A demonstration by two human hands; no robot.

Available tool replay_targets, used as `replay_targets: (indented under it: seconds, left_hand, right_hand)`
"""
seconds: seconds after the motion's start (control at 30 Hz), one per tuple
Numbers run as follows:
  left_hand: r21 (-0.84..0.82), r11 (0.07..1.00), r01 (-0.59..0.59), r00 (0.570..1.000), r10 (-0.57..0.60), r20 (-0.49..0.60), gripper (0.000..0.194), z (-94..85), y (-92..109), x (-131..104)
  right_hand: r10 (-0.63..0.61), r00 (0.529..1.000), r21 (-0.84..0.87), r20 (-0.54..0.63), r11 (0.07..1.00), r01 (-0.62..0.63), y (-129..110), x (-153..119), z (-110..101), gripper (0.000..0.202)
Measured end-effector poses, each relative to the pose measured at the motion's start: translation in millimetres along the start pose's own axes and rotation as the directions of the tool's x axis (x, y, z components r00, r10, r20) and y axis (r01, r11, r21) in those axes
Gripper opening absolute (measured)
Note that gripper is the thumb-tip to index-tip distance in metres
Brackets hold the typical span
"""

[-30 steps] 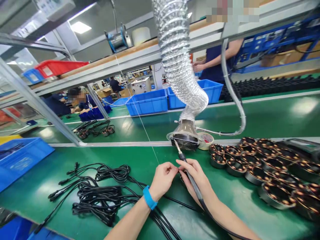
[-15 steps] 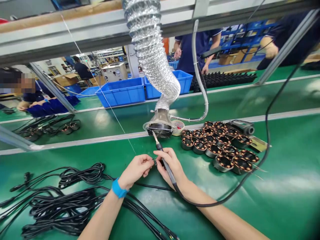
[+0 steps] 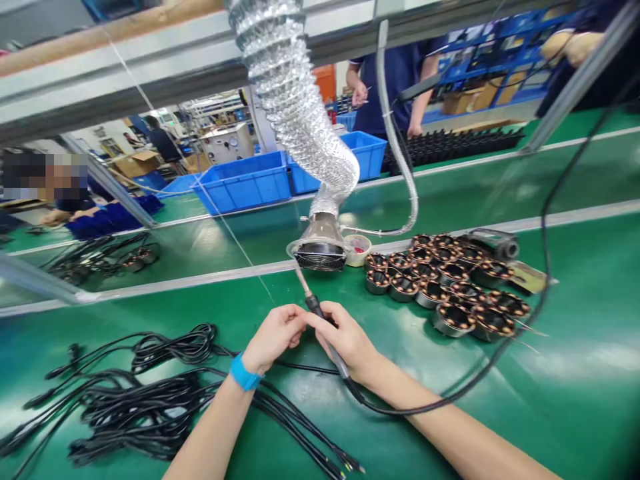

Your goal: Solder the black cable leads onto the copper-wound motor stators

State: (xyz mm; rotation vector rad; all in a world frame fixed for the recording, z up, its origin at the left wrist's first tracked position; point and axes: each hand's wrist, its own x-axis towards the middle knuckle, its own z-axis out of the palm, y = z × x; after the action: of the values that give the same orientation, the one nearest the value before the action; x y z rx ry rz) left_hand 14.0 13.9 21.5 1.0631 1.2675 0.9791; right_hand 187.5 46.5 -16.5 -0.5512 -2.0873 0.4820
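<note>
A soldering iron (image 3: 334, 352) rests in my right hand (image 3: 349, 339), its tip pointing up and away toward the fan under the metal hood. My left hand (image 3: 277, 333), with a blue band at the wrist, is pinched, its fingertips meeting those of my right hand. Whatever lies between the fingertips is too hidden to name. A black cable (image 3: 310, 367) runs behind both hands. Coiled black cables (image 3: 135, 407) lie to the left, and copper-wound rings (image 3: 454, 319) stand grouped to the right.
A fan hood (image 3: 323, 233) hangs from a silver duct (image 3: 300, 100) just beyond my hands. Close to it sits a small round container (image 3: 358, 251). Blue bins (image 3: 245, 185) stand across the bench. People are at the far side, one in dark blue (image 3: 383, 73).
My right fingers have closed in against my left fingertips, and the iron has tilted slightly, its tip shifting left. The small parts seen between the fingers are now hidden. The camera view has shifted a little.
</note>
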Motion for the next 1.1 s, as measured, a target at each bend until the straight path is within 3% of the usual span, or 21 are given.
replay_targets:
  seconds: [0.17, 0.37, 0.63, 0.83, 1.1]
  left_hand:
    - [0.074, 0.996, -0.041, 0.999, 0.038, 0.030, 0.041, -4.1, 1, 3]
    - [-0.047, 0.999, 0.000, 1.000, 0.001, 0.008, 0.040, -6.4, 2, 3]
    - [-0.026, 0.999, 0.035, 0.998, -0.037, -0.048, 0.024, -9.8, 0, 6]
    - [-0.048, 0.998, 0.045, 0.997, -0.048, -0.053, 0.025, -12.5, 2, 7]
    - [-0.020, 0.998, 0.063, 0.997, -0.063, -0.038, 0.030, -5.5, 1, 2]
  right_hand:
    - [-0.112, 0.994, -0.063, -0.007, 0.992, 0.112, 7, 1, 3, 0.054]
    - [-0.111, 0.991, -0.069, -0.076, 0.992, 0.106, 8, 5, 11, 0.054]
    - [0.023, 0.982, 0.022, -0.186, 1.000, -0.019, -3, 8, 6, 0.041]
    - [0.095, 0.978, 0.071, -0.188, 0.994, -0.083, -1, 9, 8, 0.036]
    - [0.229, 0.925, 0.030, -0.304, 0.973, -0.231, -2, 4, 17, 0.033]
